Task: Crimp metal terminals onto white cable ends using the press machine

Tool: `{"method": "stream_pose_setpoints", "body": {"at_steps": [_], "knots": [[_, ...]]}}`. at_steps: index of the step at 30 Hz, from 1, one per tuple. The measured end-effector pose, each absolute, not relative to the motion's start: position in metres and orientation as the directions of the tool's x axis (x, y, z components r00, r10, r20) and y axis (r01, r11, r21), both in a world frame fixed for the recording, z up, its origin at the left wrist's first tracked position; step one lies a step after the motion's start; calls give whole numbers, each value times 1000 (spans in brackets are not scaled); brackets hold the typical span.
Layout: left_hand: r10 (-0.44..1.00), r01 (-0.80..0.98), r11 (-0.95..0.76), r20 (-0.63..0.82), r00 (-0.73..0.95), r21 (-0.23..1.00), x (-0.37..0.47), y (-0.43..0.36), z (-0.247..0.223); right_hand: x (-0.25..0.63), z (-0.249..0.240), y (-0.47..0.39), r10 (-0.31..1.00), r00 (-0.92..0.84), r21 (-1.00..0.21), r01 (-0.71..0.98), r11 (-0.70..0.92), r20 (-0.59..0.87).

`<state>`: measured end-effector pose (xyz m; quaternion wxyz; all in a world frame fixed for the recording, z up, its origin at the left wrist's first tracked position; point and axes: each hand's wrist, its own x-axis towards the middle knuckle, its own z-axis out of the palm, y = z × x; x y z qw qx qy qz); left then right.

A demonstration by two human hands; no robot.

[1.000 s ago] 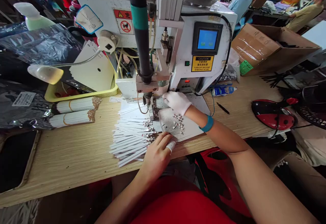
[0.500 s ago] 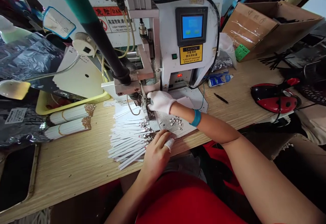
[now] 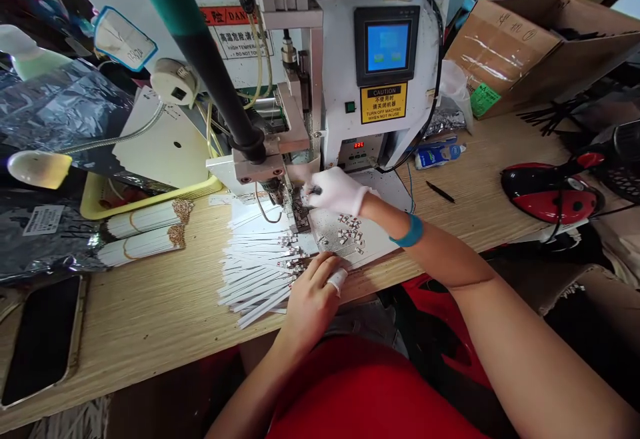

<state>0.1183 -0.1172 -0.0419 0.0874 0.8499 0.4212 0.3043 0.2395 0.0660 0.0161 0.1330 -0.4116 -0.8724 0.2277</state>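
Note:
My right hand (image 3: pixel 338 192), in a white glove, is closed just right of the metal fixture (image 3: pixel 300 218) under the bench machine's head. A dark spot shows between its fingers, but what they hold is unclear. My left hand (image 3: pixel 313 302) is bare apart from a white cover on the thumb. It rests low at the table's front edge with bent fingers together, the fingertips hidden. Beside it, white flat strips (image 3: pixel 253 286) fan out leftward, small metal-and-white ends toward the fixture. Several loose small connectors (image 3: pixel 350 234) lie on the pale plate (image 3: pixel 377 242) below my right wrist.
The white machine (image 3: pixel 335 86) carries a lit screen (image 3: pixel 387 47) and a black hose (image 3: pixel 210 66). Bundled strips (image 3: pixel 145 246), a yellow basket (image 3: pixel 150 204) and a phone (image 3: pixel 43 339) are left. A pen (image 3: pixel 440 191), red-black device (image 3: pixel 550 192) and carton (image 3: pixel 505 59) stand right.
My right hand has drawn back a little to the right from the fixture. My left hand stays nearly in place. The red readout differs, and the whole view has shifted slightly.

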Motion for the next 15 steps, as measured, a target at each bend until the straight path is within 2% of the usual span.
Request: {"method": "stream_pose_setpoints", "body": {"at_steps": [2, 4, 6, 10, 15], "knots": [[771, 657, -628, 446, 454, 417, 118, -117, -42, 257, 27, 60, 717, -697, -559, 599, 574, -11], [773, 655, -626, 450, 447, 424, 118, -117, -42, 267, 31, 57, 643, -758, -550, 584, 597, -107], [774, 654, -624, 449, 446, 426, 118, -117, -42, 265, 27, 58, 665, -740, -504, 615, 607, -101], [773, 664, -624, 450, 448, 411, 118, -118, -42, 237, 5, 67, 748, -663, -387, 687, 615, 11], [763, 665, -633, 465, 449, 397, 118, -117, -40, 207, -5, 72, 766, -641, -289, 741, 606, -38]]}}
